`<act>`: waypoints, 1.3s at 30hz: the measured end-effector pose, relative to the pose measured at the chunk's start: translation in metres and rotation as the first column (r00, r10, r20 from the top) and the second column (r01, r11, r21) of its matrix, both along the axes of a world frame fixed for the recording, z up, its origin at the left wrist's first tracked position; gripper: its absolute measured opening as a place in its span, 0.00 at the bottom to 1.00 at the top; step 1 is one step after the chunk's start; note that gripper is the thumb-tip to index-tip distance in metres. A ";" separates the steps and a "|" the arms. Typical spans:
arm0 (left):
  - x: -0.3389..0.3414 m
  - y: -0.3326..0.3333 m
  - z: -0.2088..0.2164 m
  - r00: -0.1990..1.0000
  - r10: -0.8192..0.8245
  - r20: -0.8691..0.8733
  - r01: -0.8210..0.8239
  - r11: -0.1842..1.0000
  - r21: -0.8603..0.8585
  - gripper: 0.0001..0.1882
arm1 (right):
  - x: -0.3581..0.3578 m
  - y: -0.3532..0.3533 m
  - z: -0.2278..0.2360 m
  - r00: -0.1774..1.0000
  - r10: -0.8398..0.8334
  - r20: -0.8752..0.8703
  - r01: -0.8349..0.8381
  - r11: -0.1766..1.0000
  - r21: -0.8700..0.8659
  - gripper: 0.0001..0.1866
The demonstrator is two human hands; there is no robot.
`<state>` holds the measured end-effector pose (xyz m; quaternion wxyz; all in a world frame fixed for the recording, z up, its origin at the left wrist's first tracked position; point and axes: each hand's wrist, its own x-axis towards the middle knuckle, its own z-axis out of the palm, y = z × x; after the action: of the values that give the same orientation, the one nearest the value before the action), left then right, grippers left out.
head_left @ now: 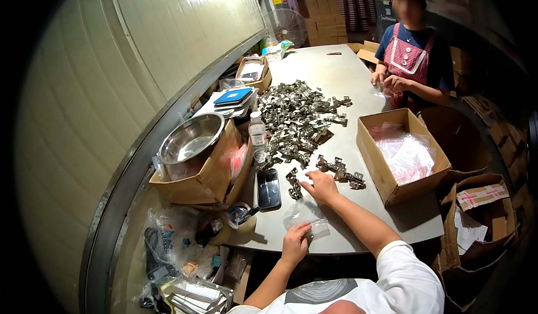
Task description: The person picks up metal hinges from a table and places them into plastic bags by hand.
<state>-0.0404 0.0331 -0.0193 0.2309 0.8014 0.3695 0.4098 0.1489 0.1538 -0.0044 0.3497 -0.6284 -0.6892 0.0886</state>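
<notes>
My left hand pinches the edge of a clear plastic bag lying at the near edge of the table. Farther forward, my right hand reaches over the tabletop, thumb and index finger apart. A small white patch shows by its fingertips; I cannot make out what it is. Just left of those fingers lies a metal hinge. Several more hinges lie beyond the hand to the right. A large heap of metal hinges covers the middle of the table.
A phone and water bottle stand left of the hinges. A steel bowl rests on a cardboard box. At right is a carton of plastic bags. Across the table, a person in a checked apron handles a clear bag.
</notes>
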 end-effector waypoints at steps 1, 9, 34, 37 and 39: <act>-0.003 -0.001 0.000 0.999 0.000 0.040 0.002 0.998 -0.063 0.19 | -0.010 0.002 0.006 0.998 -0.060 0.011 0.061 0.992 -0.113 0.24; -0.001 0.010 -0.006 0.994 -0.057 0.088 0.072 0.982 -0.174 0.20 | -0.002 0.001 0.005 0.987 -0.060 -0.149 0.057 0.998 -0.024 0.08; 0.044 0.010 0.107 0.960 -0.276 0.035 0.269 0.885 -0.379 0.27 | 0.032 -0.146 0.092 0.860 0.447 0.246 -0.510 0.763 0.397 0.12; 0.039 0.018 0.098 0.924 -0.334 0.183 0.381 0.809 -0.447 0.28 | 0.038 -0.151 0.094 0.784 0.333 0.524 -0.540 0.783 0.310 0.08; 0.038 0.019 0.094 0.913 -0.303 0.273 0.405 0.755 -0.516 0.29 | 0.037 -0.152 0.085 0.828 0.284 0.483 -0.479 0.806 0.348 0.08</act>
<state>-0.0023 0.0521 0.0744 0.5608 0.7142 0.2932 0.2991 0.1863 0.0014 0.0802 0.3092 -0.3776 -0.8618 -0.1381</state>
